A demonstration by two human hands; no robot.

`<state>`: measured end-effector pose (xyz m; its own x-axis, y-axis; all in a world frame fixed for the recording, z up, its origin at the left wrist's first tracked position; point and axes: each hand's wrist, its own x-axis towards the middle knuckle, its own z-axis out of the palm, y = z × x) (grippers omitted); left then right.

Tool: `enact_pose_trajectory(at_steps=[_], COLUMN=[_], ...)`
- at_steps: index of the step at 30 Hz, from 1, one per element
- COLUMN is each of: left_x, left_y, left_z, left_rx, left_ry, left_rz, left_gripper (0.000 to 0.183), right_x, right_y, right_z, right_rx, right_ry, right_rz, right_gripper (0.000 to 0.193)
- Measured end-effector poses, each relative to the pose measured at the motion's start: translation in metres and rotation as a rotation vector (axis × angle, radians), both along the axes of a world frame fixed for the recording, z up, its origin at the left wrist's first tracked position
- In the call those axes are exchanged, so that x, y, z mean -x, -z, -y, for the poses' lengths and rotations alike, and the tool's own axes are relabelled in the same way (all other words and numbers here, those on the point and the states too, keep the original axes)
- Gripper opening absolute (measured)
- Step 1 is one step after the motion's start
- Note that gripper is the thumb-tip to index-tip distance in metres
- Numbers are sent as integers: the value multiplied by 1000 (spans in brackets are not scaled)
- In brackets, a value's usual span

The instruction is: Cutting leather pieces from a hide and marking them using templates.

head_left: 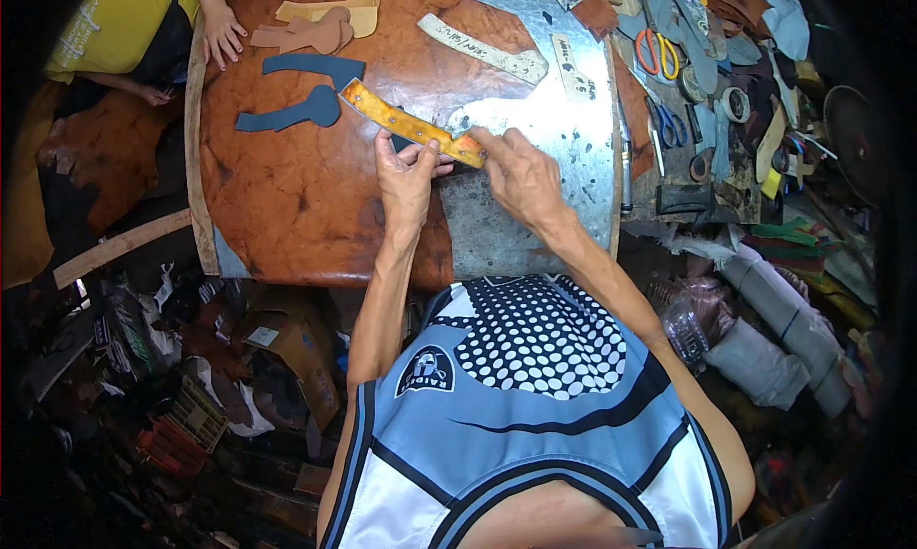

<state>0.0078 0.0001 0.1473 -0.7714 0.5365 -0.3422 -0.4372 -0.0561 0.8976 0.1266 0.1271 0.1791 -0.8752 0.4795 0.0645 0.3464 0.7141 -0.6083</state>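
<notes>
Yellow strip (406,121): we're seeing it spanning both hands, over the seam where the brown hide (306,200) is meeting the metal sheet (564,224) on the table (196,148).
Left grip (408,172): thumb and fingers are clamping the strip near its middle.
Right grip (523,178): fingers are bunching at the strip's right end (we can't tell if they're pinching it or just touching).
What's worrying us: the far left end is sticking out unsupported, so we're guessing any push from the right could be twisting it out of the left fingers.
Blue-black cutouts (304,111): they're lying just beside that loose end, so a swing could be knocking them askew.
White pattern (487,52): it's lying beyond the hands, blocking forward room.
Orange-and-yellow scissors (657,54): they're sitting in the right-side clutter, well apart.
Co-worker's hand (223,38): it's resting by the left edge.
</notes>
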Motion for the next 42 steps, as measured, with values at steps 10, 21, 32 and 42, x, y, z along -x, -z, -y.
enact_pose_trajectory(at_steps=[10, 21, 32, 42], left_x=[3, 3, 56, 80], left_y=[3, -11, -64, -3], left_z=[1, 26, 4, 1], left_rx=[-9, 48, 503, 410], left_ry=[-16, 19, 732, 630], left_rz=[31, 195, -901, -199], left_gripper=[66, 51, 26, 25], right_x=[-9, 12, 19, -4], right_y=[12, 12, -12, 12], right_z=[-9, -20, -50, -101], right_rx=[803, 1104, 848, 668], right_ry=[323, 248, -132, -1], right_rz=[-20, -8, 151, 206], right_gripper=[31, 17, 26, 33])
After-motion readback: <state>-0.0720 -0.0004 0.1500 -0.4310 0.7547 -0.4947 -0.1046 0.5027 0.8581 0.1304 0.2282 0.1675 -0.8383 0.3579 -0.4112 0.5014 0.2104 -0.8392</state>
